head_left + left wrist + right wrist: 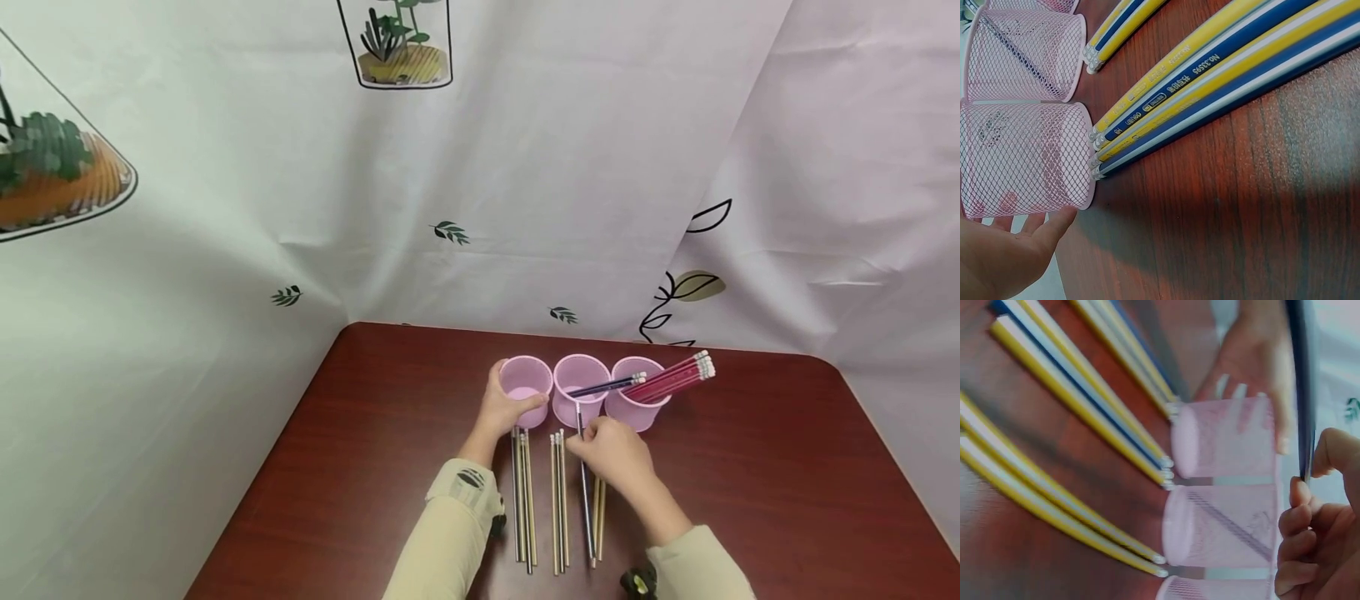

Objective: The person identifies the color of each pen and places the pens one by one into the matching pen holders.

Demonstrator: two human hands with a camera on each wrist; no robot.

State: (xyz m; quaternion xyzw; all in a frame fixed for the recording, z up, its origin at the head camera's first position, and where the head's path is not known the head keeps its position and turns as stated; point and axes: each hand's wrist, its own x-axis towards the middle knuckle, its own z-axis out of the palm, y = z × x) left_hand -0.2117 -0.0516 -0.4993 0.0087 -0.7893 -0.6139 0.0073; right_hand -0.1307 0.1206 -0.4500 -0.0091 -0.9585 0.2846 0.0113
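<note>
My left hand (501, 410) holds the leftmost pink mesh pencil cup (527, 375), fingers round its outer side and thumb across the front. That cup has no pencils in it. The right hand (617, 454) pinches a dark blue pencil (586, 500) between thumb and forefinger, near its upper part. In the head view this pencil's top end overlaps the front of the middle cup (582, 368); in the right wrist view the pencil (1302, 394) is blurred. A few dark blue pencils (607, 387) lean right inside the middle cup.
The right cup (626, 417) holds a bundle of dark red pencils (675, 377) leaning right. On the brown table (360, 467), yellow and blue pencils lie in a left group (523, 500), a middle group (559, 504) and a right group (600, 517). A patterned cloth (525, 167) hangs behind.
</note>
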